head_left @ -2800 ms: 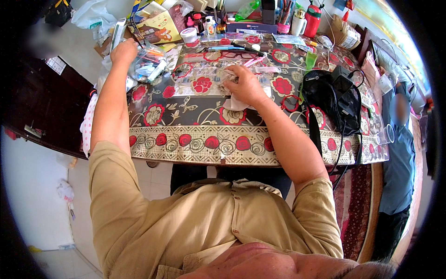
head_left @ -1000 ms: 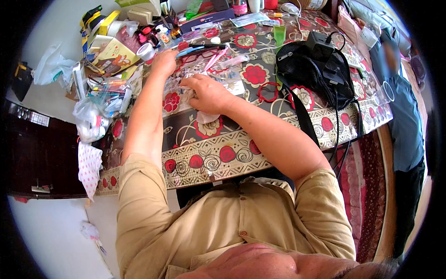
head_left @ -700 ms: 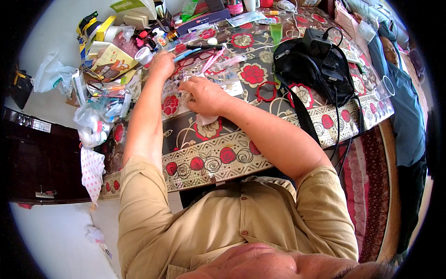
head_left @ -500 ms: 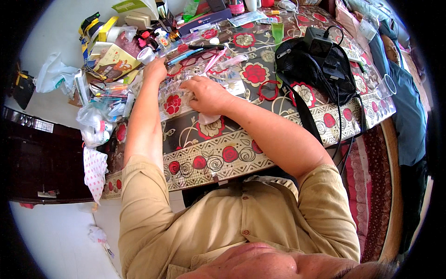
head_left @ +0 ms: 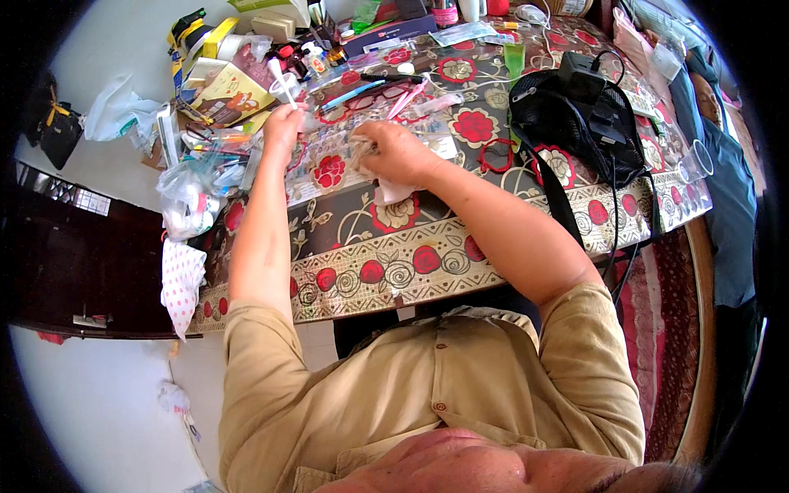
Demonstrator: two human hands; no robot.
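Left hand (head_left: 283,129) has a slim white stick (head_left: 284,85) pinched toward the table's (head_left: 386,255) left edge; right hand (head_left: 400,156) is clutching whitish tissue (head_left: 394,192) mid-table. Handling step imo, next move needs a steady pinch.

Wad (head_left: 394,192) matt, crumpled; tablecloth (head_left: 329,232) glossy; bag (head_left: 546,112) mesh.

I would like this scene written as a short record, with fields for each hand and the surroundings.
Left hand: grips a slim white stick
Right hand: holds a crumpled pale wad, material unclear
Beyond the hands: light-blue pen
Right of right hand: red loop, then black mesh bag
Table cover: dark floral cloth
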